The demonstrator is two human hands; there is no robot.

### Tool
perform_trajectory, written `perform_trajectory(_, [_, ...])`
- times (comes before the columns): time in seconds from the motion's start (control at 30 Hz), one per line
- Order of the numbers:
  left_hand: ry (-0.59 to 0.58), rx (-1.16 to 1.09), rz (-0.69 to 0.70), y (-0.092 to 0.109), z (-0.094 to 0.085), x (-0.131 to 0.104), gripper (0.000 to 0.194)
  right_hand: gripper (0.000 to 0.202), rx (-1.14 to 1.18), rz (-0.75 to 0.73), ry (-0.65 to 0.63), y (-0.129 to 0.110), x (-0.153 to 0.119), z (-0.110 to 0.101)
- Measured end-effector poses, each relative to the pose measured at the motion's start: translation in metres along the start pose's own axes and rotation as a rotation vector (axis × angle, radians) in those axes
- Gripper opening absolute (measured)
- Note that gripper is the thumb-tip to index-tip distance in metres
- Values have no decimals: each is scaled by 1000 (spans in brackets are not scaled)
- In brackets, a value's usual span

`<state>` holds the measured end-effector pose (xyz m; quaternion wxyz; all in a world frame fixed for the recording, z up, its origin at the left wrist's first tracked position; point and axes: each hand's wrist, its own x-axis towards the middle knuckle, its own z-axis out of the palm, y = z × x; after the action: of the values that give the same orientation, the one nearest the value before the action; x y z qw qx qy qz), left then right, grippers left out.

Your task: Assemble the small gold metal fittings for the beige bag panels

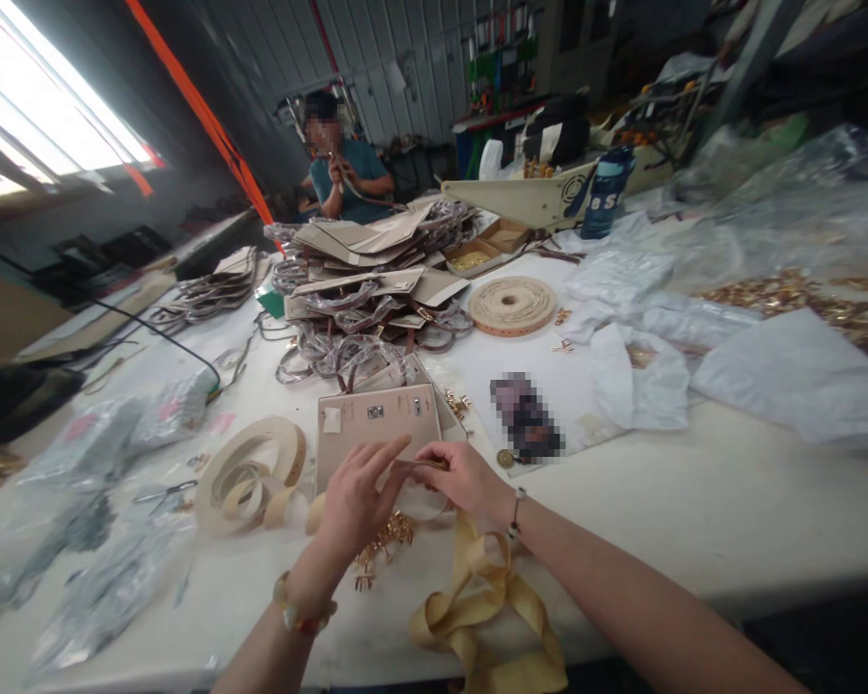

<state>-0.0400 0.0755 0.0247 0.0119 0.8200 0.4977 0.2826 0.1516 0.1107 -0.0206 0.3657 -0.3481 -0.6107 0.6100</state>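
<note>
pinching small clasp, left hand and right hand met over card near worktop front edge; ribbon draped below.

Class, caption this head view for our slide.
Left hand and right hand pinch a beige strap above brown card and gold buckles.

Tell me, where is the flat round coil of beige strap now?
In the head view, the flat round coil of beige strap lies on the white table, right of the pile of brown card pieces, far beyond both hands.
</note>
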Motion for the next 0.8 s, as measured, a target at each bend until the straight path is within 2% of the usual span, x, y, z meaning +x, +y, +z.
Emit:
perform_trajectory(0.17, [-49, 140, 149, 7, -2, 3, 14, 38, 13, -24, -25, 3, 0, 0])
perform_trajectory(0.3, [-51, 211, 186, 13, -1, 3, 13, 47, 250, 113, -30, 3, 3, 2])
perform_trajectory(0.4, [-36, 147, 205, 18, 3, 1, 14, 47, 420, 207, -5, 1, 6, 2])
perform_trajectory(0.47, [13, 22, 125, 18, 4, 3, 14, 44, 458, 223, 51, 1, 7, 0])
perform_trajectory(0.53, [103, -116, -65, 11, 5, 9, 13, 41, 455, 220, 117, 0, 8, -1])
perform_trajectory(0.63, [181, -186, -360, -15, 3, 25, 12, 38, 431, 204, 137, 0, 8, -2])
perform_trajectory(0.7, [157, -138, -428, -36, 1, 37, 14, 40, 419, 180, 95, 1, 8, -2])
perform_trajectory(0.8, [106, -76, -427, -61, 1, 52, 15, 43, 417, 151, 46, 4, 8, 0])
